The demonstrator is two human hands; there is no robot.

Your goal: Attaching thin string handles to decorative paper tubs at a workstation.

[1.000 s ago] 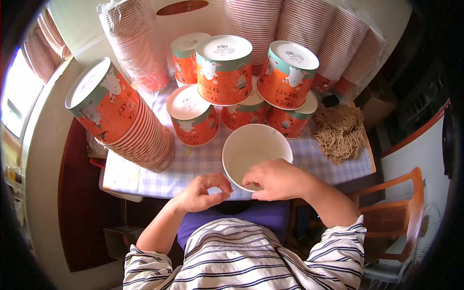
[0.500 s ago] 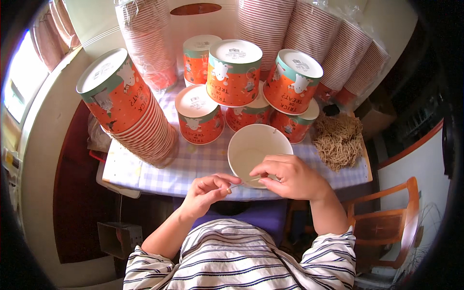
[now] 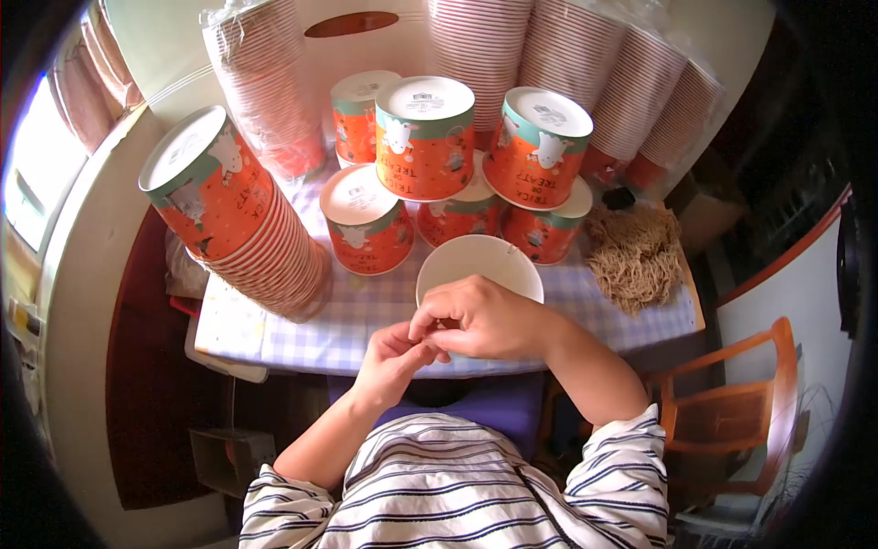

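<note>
At the table's front edge my two hands meet with fingertips pinched together. My left hand is closed beneath and beside my right hand, whose fingers curl over from above. The thin pale cord between them is mostly hidden by the fingers now. Just behind them an upright paper bucket shows its white inside, and my right hand covers its near rim. A small bit of cord seems to show at that bucket's far rim.
Upside-down orange and green paper buckets are piled behind. A tall leaning bucket stack stands left. Plastic-wrapped stacks line the back. A tangled beige cord heap lies right on the checked tablecloth. A wooden chair stands right.
My hands have come together; my right hand has moved left and over my left fingertips. The cord stretched between them before is now largely out of sight. The view has shifted slightly.
</note>
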